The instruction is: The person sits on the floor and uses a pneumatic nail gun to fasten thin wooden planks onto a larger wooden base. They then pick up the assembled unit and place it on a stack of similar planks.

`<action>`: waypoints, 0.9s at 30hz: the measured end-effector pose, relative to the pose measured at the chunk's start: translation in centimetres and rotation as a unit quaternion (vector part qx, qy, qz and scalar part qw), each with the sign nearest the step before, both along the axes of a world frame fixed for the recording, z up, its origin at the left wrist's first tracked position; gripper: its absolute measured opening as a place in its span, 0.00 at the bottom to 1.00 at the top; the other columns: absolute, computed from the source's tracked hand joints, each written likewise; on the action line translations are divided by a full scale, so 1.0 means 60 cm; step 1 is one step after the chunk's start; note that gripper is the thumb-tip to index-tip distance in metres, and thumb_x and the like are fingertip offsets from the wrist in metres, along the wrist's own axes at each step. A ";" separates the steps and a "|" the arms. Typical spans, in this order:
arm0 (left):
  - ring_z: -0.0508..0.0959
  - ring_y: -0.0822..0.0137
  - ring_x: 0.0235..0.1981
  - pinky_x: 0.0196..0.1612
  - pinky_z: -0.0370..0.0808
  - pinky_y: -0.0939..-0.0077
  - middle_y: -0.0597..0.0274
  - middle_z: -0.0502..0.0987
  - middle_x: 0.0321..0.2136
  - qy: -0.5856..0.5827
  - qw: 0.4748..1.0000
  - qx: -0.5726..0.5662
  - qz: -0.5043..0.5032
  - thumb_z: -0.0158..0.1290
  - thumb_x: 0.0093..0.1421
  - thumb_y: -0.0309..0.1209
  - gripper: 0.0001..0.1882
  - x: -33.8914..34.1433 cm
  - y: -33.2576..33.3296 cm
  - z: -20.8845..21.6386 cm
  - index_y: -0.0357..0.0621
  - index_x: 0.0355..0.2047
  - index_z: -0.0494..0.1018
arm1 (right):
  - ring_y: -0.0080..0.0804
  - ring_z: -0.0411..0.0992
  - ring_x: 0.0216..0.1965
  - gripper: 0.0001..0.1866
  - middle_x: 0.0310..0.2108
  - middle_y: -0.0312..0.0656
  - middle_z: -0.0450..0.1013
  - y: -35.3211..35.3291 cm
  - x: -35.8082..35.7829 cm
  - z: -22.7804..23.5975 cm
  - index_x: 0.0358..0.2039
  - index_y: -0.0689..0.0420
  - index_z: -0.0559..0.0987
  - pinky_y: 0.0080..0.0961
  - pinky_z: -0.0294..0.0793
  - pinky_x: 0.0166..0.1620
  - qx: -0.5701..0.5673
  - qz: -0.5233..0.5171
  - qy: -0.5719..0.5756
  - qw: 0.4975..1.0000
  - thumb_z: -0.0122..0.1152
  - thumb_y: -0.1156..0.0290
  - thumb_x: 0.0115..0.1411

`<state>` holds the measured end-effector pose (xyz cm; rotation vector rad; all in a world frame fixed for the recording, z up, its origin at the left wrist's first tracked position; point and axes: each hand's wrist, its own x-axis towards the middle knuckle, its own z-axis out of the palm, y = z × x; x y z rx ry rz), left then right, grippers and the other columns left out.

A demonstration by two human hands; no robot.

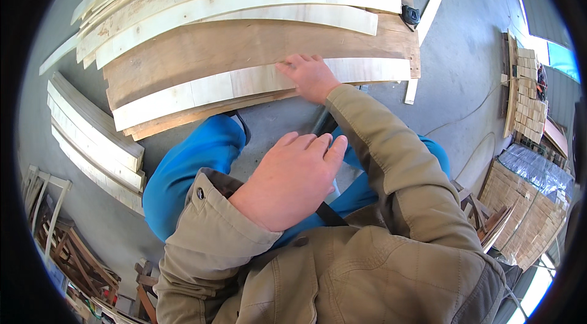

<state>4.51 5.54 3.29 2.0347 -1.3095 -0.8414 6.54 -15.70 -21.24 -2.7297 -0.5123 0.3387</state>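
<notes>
A long pale wooden strip (214, 87) lies along the near side of a brown plywood board (202, 45). My right hand (309, 78) is on the strip right of its middle, fingers bent over its far edge and thumb toward the left. Closer to my body, my left hand (287, 180) hangs above my lap, back of the hand up and apart from the wood. Its fingers are slightly spread and bent downward, their tips partly hidden; I see nothing held in it.
More pale strips (244, 3) lie across the board's far part. A black tape measure (410, 16) rests at its right edge. Stacked strips (95, 134) stand on the grey floor at left. Wood piles (527, 91) and a wrapped bundle (526, 195) are at right.
</notes>
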 end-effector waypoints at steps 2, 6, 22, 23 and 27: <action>0.80 0.53 0.57 0.61 0.74 0.58 0.49 0.79 0.57 0.002 1.000 -0.001 -0.003 0.68 0.59 0.36 0.38 0.000 0.001 0.001 0.35 0.66 0.68 | 0.46 0.72 0.63 0.36 0.60 0.45 0.74 -0.003 0.002 0.005 0.66 0.48 0.76 0.48 0.70 0.64 0.009 -0.002 0.013 1.000 0.69 0.75 0.55; 0.79 0.53 0.58 0.62 0.74 0.58 0.49 0.78 0.57 0.002 1.000 -0.007 0.001 0.69 0.58 0.35 0.39 -0.001 0.002 -0.002 0.34 0.66 0.68 | 0.48 0.74 0.61 0.25 0.57 0.46 0.76 -0.011 0.004 0.013 0.57 0.55 0.79 0.47 0.72 0.62 0.022 0.023 -0.012 0.999 0.65 0.74 0.57; 0.79 0.56 0.57 0.60 0.74 0.60 0.52 0.79 0.54 0.008 1.000 -0.002 0.027 0.70 0.54 0.33 0.39 -0.012 -0.002 -0.009 0.35 0.65 0.70 | 0.55 0.79 0.49 0.12 0.43 0.50 0.80 -0.015 0.084 0.042 0.43 0.56 0.80 0.49 0.77 0.53 -0.006 -0.058 0.031 0.998 0.59 0.69 0.58; 0.79 0.56 0.56 0.60 0.74 0.60 0.52 0.79 0.54 0.009 1.000 -0.004 0.028 0.70 0.54 0.33 0.39 -0.012 -0.002 -0.009 0.35 0.65 0.70 | 0.56 0.79 0.47 0.11 0.42 0.50 0.80 -0.015 0.088 0.038 0.42 0.56 0.80 0.50 0.77 0.52 -0.016 -0.066 0.031 0.997 0.60 0.68 0.59; 0.80 0.56 0.55 0.59 0.75 0.61 0.53 0.80 0.53 0.007 0.999 -0.014 0.040 0.70 0.53 0.33 0.39 -0.012 -0.001 -0.009 0.35 0.64 0.71 | 0.54 0.80 0.45 0.12 0.41 0.49 0.80 -0.010 0.087 0.024 0.42 0.55 0.78 0.49 0.77 0.50 -0.018 -0.070 -0.019 0.997 0.63 0.62 0.63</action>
